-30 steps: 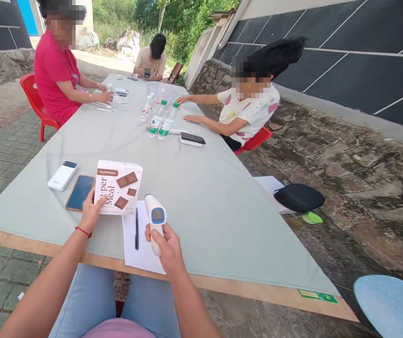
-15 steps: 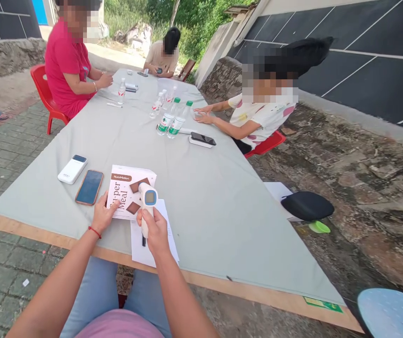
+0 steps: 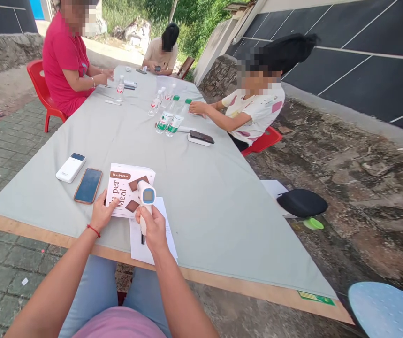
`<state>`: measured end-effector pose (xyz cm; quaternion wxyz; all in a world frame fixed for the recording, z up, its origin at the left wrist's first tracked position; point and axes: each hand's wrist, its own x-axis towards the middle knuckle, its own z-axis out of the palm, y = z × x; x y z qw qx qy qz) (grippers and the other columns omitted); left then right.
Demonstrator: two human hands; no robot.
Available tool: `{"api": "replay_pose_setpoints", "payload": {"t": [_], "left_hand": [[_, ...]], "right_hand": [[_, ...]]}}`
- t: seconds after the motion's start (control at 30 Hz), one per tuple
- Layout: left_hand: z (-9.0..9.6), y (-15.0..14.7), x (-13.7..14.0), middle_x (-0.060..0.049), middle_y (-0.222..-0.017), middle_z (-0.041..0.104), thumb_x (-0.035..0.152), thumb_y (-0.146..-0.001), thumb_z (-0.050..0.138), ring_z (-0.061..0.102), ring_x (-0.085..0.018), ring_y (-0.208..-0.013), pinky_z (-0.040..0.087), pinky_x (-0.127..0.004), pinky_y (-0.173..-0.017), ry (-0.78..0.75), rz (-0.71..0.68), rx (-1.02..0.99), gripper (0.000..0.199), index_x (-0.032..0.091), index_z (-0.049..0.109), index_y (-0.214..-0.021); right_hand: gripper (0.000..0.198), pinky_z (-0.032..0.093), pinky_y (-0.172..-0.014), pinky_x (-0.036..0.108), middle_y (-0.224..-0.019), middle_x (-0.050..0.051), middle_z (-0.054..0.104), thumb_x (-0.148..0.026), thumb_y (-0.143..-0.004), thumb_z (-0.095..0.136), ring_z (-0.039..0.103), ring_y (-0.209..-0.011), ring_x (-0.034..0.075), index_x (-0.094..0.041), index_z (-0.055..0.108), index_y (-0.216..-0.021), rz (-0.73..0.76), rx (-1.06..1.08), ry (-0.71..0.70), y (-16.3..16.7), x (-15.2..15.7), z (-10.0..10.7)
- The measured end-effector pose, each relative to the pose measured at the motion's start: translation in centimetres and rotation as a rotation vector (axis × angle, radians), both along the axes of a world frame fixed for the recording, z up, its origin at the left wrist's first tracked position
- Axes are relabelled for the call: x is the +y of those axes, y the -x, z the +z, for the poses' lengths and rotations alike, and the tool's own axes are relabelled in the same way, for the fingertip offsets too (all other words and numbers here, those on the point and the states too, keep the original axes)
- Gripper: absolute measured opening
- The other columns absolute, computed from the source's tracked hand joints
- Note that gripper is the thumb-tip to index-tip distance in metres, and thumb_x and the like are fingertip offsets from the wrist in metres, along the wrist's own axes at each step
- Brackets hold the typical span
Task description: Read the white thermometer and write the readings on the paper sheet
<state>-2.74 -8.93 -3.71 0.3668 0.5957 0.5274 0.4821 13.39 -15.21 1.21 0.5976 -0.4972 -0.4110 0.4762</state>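
Observation:
My left hand (image 3: pixel 103 210) grips the lower left edge of a white and brown box (image 3: pixel 119 176) marked "NutriMotion", its thumb across the front. In my right hand (image 3: pixel 153 227) is a white infrared thermometer (image 3: pixel 147 196) with a blue-rimmed screen facing me. My fingers wrap its handle, and its head overlaps the right part of the box. White paper sheets (image 3: pixel 162 244) lie under my right hand, with a dark pen tip (image 3: pixel 142 239) showing below the thermometer. Just left of the box lie a phone (image 3: pixel 87 186) in an orange-brown case and a white power bank (image 3: pixel 71 167).
Two green-capped water bottles (image 3: pixel 170 119) and several smaller bottles stand mid-table. A dark phone (image 3: pixel 201 136) lies on a white box to their right. Three people sit around the grey-covered table (image 3: pixel 222 211). A light blue stool seat (image 3: pixel 380 307) is at the lower right.
My hands keep the same hold on the box and thermometer. The view has shifted slightly. The person at right has drawn their hands together, and the person in red has moved their hands.

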Motion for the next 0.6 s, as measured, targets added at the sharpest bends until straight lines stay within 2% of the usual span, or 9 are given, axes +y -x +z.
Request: {"api": "replay_pose_setpoints", "payload": {"t": [0.6], "left_hand": [[0.06, 0.02, -0.10, -0.009, -0.115, 0.069, 0.052, -0.084, 0.059, 0.064, -0.026, -0.106, 0.048, -0.035, -0.094, -0.040, -0.009, 0.033, 0.048, 0.017, 0.062, -0.117]], "right_hand": [[0.035, 0.032, -0.054, 0.027, -0.057, -0.004, 0.048, -0.050, -0.080, 0.063, 0.039, -0.054, 0.012, -0.021, 0.050, -0.065, 0.027, 0.007, 0.038, -0.27, -0.22, -0.03]]}}
